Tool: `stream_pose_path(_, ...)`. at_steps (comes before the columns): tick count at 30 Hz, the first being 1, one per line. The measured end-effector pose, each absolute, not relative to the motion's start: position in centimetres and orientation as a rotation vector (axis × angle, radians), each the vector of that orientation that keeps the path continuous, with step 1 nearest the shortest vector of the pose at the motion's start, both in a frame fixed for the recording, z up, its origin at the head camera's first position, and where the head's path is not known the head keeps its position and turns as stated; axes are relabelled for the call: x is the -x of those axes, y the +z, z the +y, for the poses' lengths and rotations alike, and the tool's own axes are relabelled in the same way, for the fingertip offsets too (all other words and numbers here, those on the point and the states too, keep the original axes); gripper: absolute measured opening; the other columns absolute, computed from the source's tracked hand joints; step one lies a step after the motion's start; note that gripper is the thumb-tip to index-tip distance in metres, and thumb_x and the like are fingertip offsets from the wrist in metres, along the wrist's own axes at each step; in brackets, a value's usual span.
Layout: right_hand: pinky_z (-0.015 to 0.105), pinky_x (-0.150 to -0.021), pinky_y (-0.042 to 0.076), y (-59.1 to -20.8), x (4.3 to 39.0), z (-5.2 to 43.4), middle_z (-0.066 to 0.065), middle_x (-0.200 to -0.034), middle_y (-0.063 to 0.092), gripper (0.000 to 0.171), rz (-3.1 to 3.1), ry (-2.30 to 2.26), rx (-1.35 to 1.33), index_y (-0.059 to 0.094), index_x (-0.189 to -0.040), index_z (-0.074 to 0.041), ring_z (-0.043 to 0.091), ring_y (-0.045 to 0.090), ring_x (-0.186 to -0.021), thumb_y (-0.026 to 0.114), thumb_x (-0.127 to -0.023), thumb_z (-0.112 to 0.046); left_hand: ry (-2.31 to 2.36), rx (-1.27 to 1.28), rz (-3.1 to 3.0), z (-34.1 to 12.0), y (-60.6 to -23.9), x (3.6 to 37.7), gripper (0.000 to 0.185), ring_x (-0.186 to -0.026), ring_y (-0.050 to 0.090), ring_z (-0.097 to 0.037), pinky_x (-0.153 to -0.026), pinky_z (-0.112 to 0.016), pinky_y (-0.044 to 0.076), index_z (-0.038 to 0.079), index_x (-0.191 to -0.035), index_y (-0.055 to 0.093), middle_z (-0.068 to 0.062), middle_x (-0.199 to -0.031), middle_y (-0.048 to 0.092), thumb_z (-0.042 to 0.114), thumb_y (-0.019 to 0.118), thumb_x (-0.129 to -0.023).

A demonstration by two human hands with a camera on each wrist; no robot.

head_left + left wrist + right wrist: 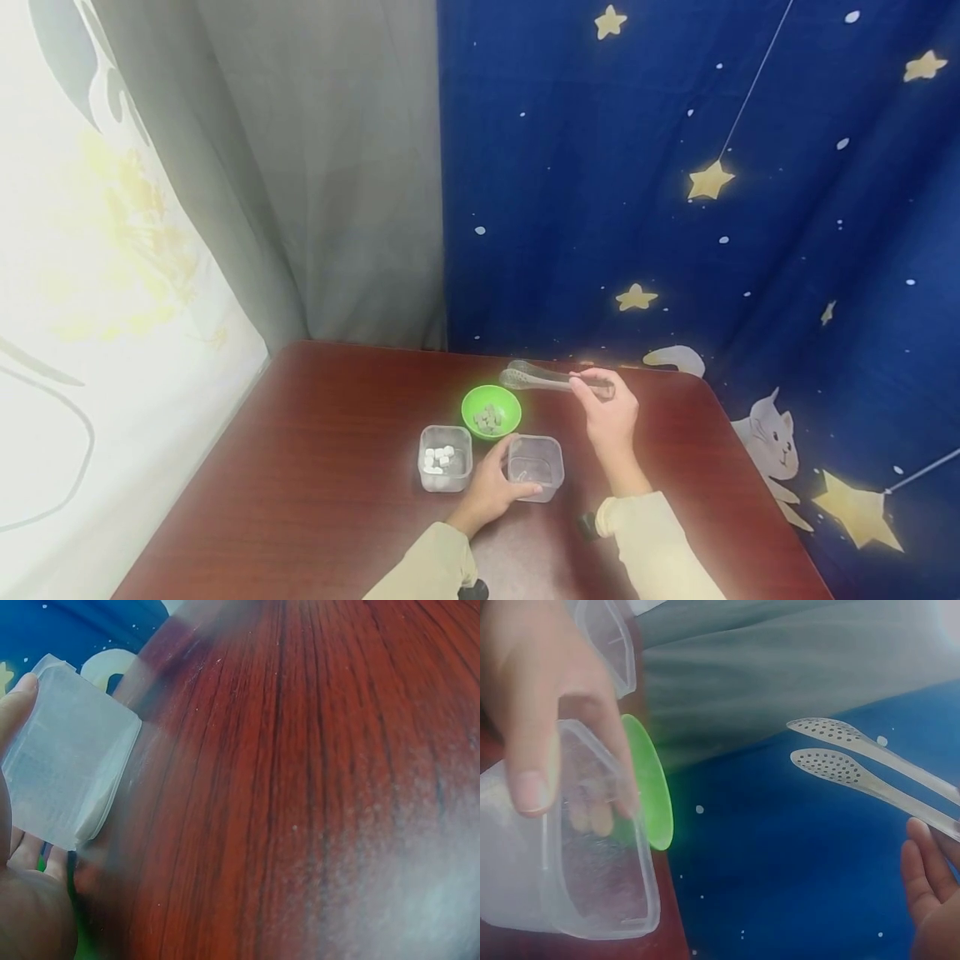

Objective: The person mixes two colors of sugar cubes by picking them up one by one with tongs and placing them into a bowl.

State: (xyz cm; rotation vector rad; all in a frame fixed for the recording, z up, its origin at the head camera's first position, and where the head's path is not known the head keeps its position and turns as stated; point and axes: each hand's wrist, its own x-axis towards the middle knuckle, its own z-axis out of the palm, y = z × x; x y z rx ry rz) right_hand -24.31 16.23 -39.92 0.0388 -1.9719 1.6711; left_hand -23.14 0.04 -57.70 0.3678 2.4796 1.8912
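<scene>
My left hand (491, 486) grips a clear plastic container (536, 468) between thumb and fingers, near the front of the table; no contents show in it. In the right wrist view its open rim (654, 900) faces the camera. My right hand (613, 417) holds metal tongs (536, 379) above the table, to the right of a green bowl (467, 410). The perforated tong tips (829, 765) stand a little apart with nothing between them. Small greyish-brown cubes (487, 419) lie in the bowl. A second clear container (446, 484), left of my left hand, holds several white cubes (438, 456).
The reddish-brown wooden table (337, 417) ends at a back edge beside a grey curtain (352, 167) and a blue star-patterned curtain (585, 208). A white patterned cloth (97, 333) hangs along the left side.
</scene>
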Motion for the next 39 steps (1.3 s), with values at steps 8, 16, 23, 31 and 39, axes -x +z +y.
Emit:
stream_pose_path(8,0.018,-0.061,0.05,-40.9,23.9,16.3,0.01,-0.089,0.074,0.019,-2.011,1.675,0.019,0.068,-0.096,0.006,0.004,0.066,-0.075,0.077,-0.082,-0.004,1.837,-0.352,2.528,-0.3,-57.1,23.1,0.095,-0.121,0.052,-0.028,-0.101,-0.044,0.042,0.009,-0.145,0.043,-0.011,-0.136,0.053,0.033,0.089,-0.066)
stream_pose_path(16,0.019,-0.059,0.05,-42.1,23.2,16.1,0.013,-0.091,0.073,0.018,-2.043,1.692,0.054,0.068,-0.095,0.005,0.004,0.067,-0.075,0.077,-0.082,-0.004,1.749,-0.399,2.585,-0.6,-57.2,23.3,0.098,-0.12,0.051,-0.025,-0.102,-0.046,0.04,0.006,-0.146,0.038,-0.009,-0.137,0.05,0.036,0.088,-0.068)
stream_pose_path(23,0.019,-0.06,0.05,-43.3,22.6,15.9,0.011,-0.089,0.073,0.018,-2.085,1.671,0.085,0.069,-0.094,0.002,0.004,0.066,-0.074,0.078,-0.081,-0.006,1.741,-0.362,2.568,-0.8,-56.8,22.9,0.107,-0.131,0.042,-0.032,-0.106,-0.051,0.033,0.002,-0.15,0.031,-0.017,-0.148,0.039,0.04,0.088,-0.066)
stream_pose_path(31,0.019,-0.063,0.052,-44.1,22.2,16.2,0.018,-0.093,0.072,0.019,-2.055,1.718,0.039,0.069,-0.095,0.005,0.007,0.068,-0.076,0.077,-0.082,-0.004,1.686,-0.406,2.612,-1.2,-56.4,21.8,0.11,-0.135,0.037,-0.035,-0.108,-0.052,0.031,0.0,-0.15,0.029,-0.017,-0.15,0.037,0.039,0.088,-0.066)
stream_pose_path(39,0.02,-0.066,0.053,-44.5,21.5,16.1,0.016,-0.096,0.072,0.02,-2.077,1.759,0.086,0.069,-0.097,0.004,0.007,0.067,-0.077,0.078,-0.082,-0.006,1.772,-0.443,2.537,-1.8,-56.8,20.3,0.102,-0.13,0.042,-0.04,-0.104,-0.047,0.039,-0.003,-0.148,0.03,-0.021,-0.147,0.036,0.024,0.088,-0.068)
